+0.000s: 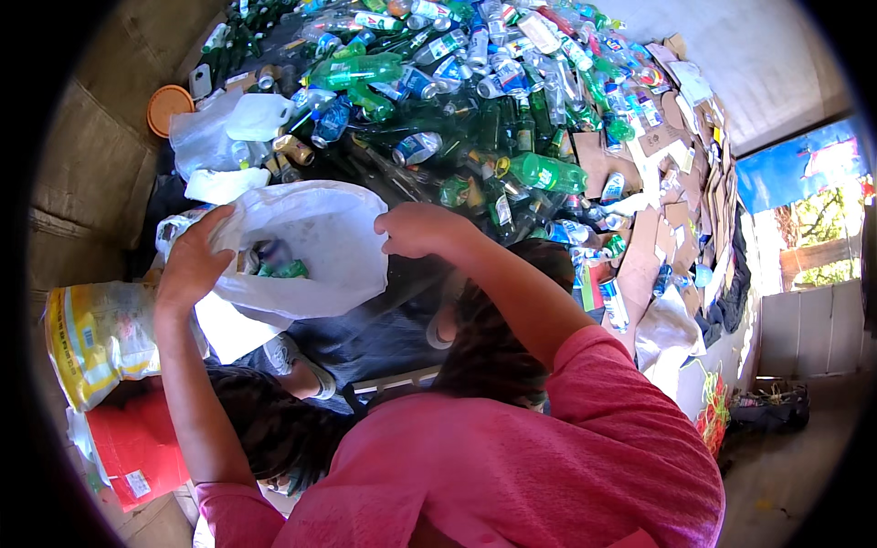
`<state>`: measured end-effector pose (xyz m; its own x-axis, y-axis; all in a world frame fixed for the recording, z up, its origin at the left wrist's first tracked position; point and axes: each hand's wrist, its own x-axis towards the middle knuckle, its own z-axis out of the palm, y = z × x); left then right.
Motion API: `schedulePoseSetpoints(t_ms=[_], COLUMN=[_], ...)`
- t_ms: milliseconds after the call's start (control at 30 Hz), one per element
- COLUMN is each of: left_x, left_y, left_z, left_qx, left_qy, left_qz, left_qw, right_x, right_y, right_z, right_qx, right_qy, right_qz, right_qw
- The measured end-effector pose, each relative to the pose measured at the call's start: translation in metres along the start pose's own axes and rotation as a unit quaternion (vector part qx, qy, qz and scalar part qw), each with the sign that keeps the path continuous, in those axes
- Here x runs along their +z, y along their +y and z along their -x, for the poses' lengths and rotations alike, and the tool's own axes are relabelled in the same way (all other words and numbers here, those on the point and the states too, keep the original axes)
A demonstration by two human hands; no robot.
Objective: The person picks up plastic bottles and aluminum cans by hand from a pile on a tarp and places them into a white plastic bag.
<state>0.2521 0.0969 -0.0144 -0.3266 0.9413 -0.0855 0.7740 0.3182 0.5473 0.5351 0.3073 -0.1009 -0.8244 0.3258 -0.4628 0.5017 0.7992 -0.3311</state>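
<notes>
A white sack (320, 215) hangs in front of me with its mouth spread wide. My left hand (195, 260) grips its left rim, the fingers folded over the edge. On the opposite side, my right hand (416, 230) is closed on the rim with a pinching grasp. Inside the sack lie a few items, among them a crushed green plastic bottle (285, 268); the others are too dim to name. Just beyond the sack spreads a large heap of bottles, with a green plastic bottle (546, 173) near my right hand.
Flattened cardboard (639, 265) is stacked along the right of the heap. A white jug (259, 117) and an orange lid (170, 110) are at the far left. Beside my left arm stand a yellow and white sack (110, 333) and a red bag (137, 438). Daylight enters at the right.
</notes>
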Motion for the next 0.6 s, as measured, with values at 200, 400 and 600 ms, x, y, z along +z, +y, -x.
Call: schedulePoseSetpoints(t_ms=[200, 400, 600], left_x=[-0.001, -0.001, 0.002], left_y=[-0.007, -0.006, -0.006], left_z=[-0.001, 0.001, -0.002], left_qx=[-0.01, -0.003, 0.018], left_qy=[-0.004, 0.012, 0.042], left_qz=[-0.005, -0.007, 0.065], left_qw=[1.0, 1.0, 0.997], right_x=[-0.004, 0.0, 0.008], right_y=[-0.006, -0.005, -0.014], right_z=[0.003, -0.002, -0.008], right_qx=[-0.014, -0.022, -0.042], right_qy=[0.006, 0.01, -0.032], right_qz=[0.001, -0.001, -0.062], right_qw=[1.0, 1.0, 0.997])
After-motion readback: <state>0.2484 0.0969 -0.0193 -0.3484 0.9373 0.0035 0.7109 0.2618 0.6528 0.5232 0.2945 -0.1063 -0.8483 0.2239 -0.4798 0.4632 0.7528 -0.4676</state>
